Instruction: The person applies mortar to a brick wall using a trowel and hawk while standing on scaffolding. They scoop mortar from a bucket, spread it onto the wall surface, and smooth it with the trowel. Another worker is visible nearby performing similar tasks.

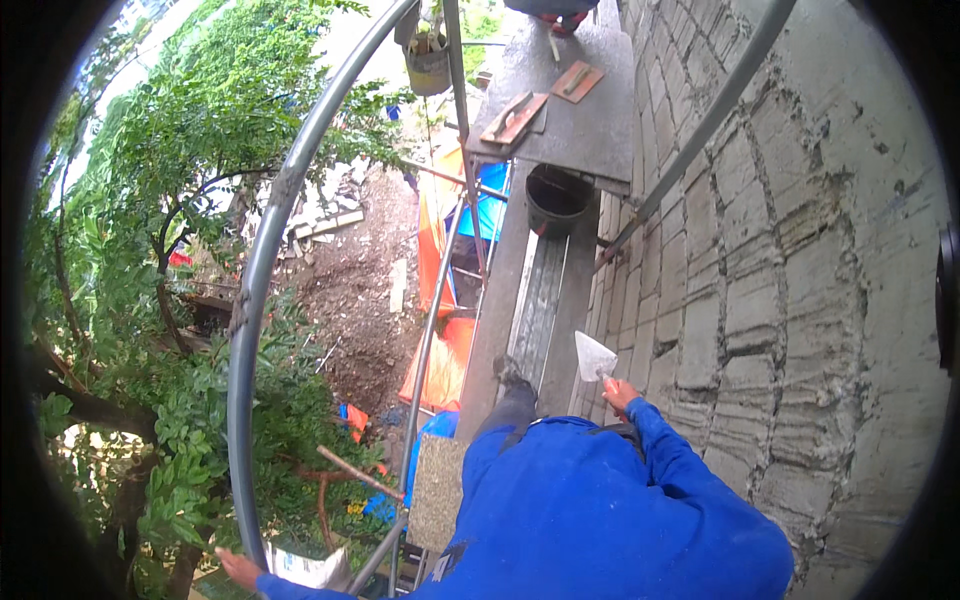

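Note:
My right hand (618, 393) grips a pointing trowel (595, 357) with a pale triangular blade, held over the plank walkway (540, 295) beside the rough wall. My left hand (240, 568) is out at the lower left edge, fingers extended, beside the curved metal scaffold tube (252, 350). My foot (510, 372) rests on the walkway below me. Farther along stands a dark bucket (552, 210), partly under a raised board (600, 120) that carries two floats (512, 120) with orange bases.
A person (550, 12) is at the board's far end. A slanted pole (680, 165) crosses before the block wall (760, 320). Another bucket (428, 70) hangs on the scaffold. The drop on the left shows trees (150, 230), rubble (340, 260) and orange tarpaulins (445, 360).

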`<action>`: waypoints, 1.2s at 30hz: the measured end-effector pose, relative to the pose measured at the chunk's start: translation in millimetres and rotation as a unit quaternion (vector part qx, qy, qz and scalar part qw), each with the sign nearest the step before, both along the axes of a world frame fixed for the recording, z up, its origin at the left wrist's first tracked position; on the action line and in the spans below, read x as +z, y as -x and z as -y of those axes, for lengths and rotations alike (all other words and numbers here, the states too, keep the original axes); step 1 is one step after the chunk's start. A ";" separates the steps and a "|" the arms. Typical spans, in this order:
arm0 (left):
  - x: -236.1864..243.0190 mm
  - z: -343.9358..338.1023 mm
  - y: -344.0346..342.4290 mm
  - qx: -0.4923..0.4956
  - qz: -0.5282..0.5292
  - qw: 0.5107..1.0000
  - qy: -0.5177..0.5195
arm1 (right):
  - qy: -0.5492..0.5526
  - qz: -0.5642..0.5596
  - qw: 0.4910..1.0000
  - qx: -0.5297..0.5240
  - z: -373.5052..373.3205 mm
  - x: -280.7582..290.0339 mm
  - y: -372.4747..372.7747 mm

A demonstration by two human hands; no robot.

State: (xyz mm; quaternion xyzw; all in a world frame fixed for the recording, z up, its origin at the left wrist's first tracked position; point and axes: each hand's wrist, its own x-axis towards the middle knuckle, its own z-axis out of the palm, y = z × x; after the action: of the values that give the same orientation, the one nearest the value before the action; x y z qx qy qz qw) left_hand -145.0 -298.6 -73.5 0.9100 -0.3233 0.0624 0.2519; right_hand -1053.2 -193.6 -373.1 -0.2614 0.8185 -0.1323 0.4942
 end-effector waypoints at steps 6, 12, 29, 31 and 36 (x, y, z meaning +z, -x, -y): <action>5.6 67.6 42.0 0.105 -0.165 0.930 0.313 | -0.051 -0.103 0.993 0.009 84.1 -12.1 53.6; 89.5 226.8 264.5 -0.200 -0.022 0.934 0.296 | 0.098 -0.028 0.993 -0.056 194.0 31.1 76.0; 84.0 589.9 672.8 -0.453 0.170 0.873 0.063 | 0.177 0.014 0.972 -0.154 389.6 -5.9 180.8; 75.3 627.3 684.5 -0.436 0.145 0.888 0.017 | 0.188 -0.047 0.971 -0.138 424.6 -27.3 215.7; 66.2 676.1 685.0 -0.425 0.089 0.900 -0.016 | 0.215 -0.084 0.960 -0.159 529.7 -83.5 304.6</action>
State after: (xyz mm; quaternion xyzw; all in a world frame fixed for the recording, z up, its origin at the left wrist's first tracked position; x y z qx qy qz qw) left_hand -830.0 -974.7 -7.3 0.6804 -0.7016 0.0245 0.2100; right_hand -1357.8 -723.3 -456.6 -0.2385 0.8401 -0.3596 0.3288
